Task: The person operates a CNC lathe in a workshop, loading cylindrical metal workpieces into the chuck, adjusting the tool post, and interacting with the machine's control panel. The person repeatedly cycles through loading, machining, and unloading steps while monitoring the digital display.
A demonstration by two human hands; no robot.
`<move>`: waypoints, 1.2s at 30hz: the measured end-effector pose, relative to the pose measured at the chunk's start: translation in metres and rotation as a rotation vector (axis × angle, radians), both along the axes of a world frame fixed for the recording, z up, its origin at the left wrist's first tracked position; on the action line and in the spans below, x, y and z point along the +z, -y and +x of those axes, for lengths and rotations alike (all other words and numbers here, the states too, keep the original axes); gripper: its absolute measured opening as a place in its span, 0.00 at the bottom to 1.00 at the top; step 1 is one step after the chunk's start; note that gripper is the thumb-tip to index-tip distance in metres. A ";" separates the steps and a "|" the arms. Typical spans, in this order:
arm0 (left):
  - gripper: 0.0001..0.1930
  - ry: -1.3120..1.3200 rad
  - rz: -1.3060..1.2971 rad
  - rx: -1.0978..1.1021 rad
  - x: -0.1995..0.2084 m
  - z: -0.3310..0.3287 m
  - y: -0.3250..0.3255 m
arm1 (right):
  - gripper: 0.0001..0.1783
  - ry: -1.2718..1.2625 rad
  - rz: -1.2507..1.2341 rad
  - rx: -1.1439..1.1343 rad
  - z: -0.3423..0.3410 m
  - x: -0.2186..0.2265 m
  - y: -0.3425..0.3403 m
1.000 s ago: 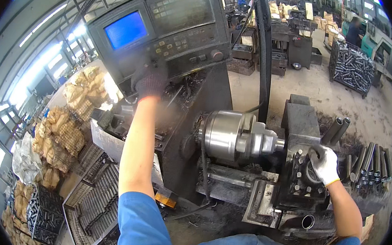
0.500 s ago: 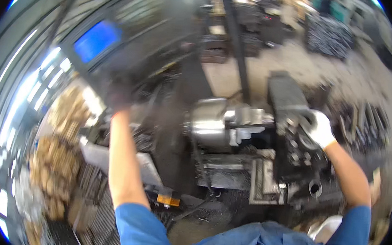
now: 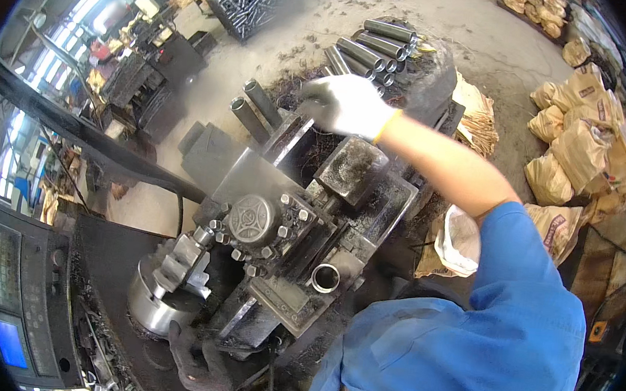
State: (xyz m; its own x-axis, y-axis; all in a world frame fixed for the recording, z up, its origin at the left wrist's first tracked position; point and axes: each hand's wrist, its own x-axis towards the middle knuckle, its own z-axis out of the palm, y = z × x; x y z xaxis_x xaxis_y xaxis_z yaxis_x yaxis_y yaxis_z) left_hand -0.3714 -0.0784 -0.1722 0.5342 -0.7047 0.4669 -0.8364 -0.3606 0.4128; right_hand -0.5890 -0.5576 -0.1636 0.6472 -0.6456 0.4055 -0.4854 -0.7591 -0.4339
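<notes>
My left hand (image 3: 200,369), in a dark glove, is beside the shiny lathe chuck (image 3: 159,309) at the lower left. Its fingers are apart and I see nothing in them. Farther out, my right hand (image 3: 348,107), in a white glove with soiled fingertips, reaches over the back of the lathe. Its fingers are blurred and partly hidden, so any grip is unclear. Just left of it stand two metal tubes (image 3: 250,114), tilted. More metal tubes (image 3: 372,54) lie stacked beyond the hand. Between my hands is the bolted tool post (image 3: 254,220).
A control panel (image 3: 17,295) with a blue screen stands at the left. A dark post (image 3: 85,136) slants across the left side. Behind the lathe sits a bin of metal parts (image 3: 245,4). Paper sacks (image 3: 578,138) line the right side, and an open sack (image 3: 455,243) stands near my right arm.
The view has swung to the right. My left hand has moved from the dark panel area to beside the chuck. My right hand has left the tool post area and reached toward the tubes.
</notes>
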 end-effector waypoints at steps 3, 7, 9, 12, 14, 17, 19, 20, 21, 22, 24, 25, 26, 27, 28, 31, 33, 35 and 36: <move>0.20 -0.097 -0.025 0.019 -0.012 -0.004 0.018 | 0.21 -0.135 -0.046 -0.086 -0.044 -0.059 0.080; 0.18 -0.115 0.021 0.106 -0.005 -0.011 0.053 | 0.28 -0.577 0.059 -0.018 0.000 -0.061 0.084; 0.18 -0.082 0.038 0.122 -0.005 -0.004 0.071 | 0.31 -0.712 0.110 0.056 0.016 -0.081 0.099; 0.19 -0.042 0.082 0.178 -0.006 0.008 0.087 | 0.28 -0.832 0.187 0.111 0.028 -0.123 0.128; 0.22 0.026 0.067 0.195 -0.003 0.014 0.092 | 0.23 -0.809 0.106 0.061 0.035 -0.119 0.129; 0.24 0.329 0.111 0.169 0.001 0.040 0.103 | 0.22 -0.472 0.219 0.076 0.038 -0.099 0.144; 0.23 0.434 0.134 0.220 0.003 0.067 0.107 | 0.18 -0.107 0.532 0.248 0.038 -0.066 0.135; 0.23 0.484 0.139 0.239 0.004 0.085 0.112 | 0.19 0.079 0.782 0.300 0.042 -0.054 0.130; 0.22 0.447 0.175 0.288 0.006 0.105 0.117 | 0.21 0.064 0.942 0.434 0.055 -0.046 0.133; 0.22 0.408 0.210 0.340 0.005 0.128 0.120 | 0.23 0.042 1.100 0.571 0.074 -0.042 0.134; 0.21 0.219 0.296 0.401 0.003 0.163 0.144 | 0.20 -0.194 0.915 0.630 0.123 -0.027 0.108; 0.21 0.073 0.356 0.436 0.005 0.174 0.153 | 0.14 -0.247 0.749 0.688 0.149 -0.033 0.094; 0.22 -0.074 0.410 0.464 0.007 0.185 0.161 | 0.14 -0.144 0.587 0.802 0.175 -0.060 0.093; 0.22 0.043 0.474 0.510 0.001 0.192 0.165 | 0.17 -0.077 0.436 0.935 0.197 -0.066 0.080; 0.23 0.160 0.537 0.542 -0.011 0.199 0.175 | 0.19 -0.243 0.299 0.841 0.223 -0.081 0.073; 0.21 0.352 0.552 0.643 -0.032 0.204 0.173 | 0.20 -0.361 0.161 0.900 0.255 -0.091 0.029; 0.20 0.426 0.510 0.647 -0.040 0.208 0.169 | 0.19 -0.455 0.174 0.956 0.261 -0.099 0.007; 0.19 0.494 0.484 0.599 -0.045 0.211 0.165 | 0.17 -0.497 0.140 0.991 0.265 -0.110 -0.010; 0.19 0.491 0.491 0.612 -0.047 0.212 0.165 | 0.17 -0.450 0.133 1.018 0.268 -0.117 -0.016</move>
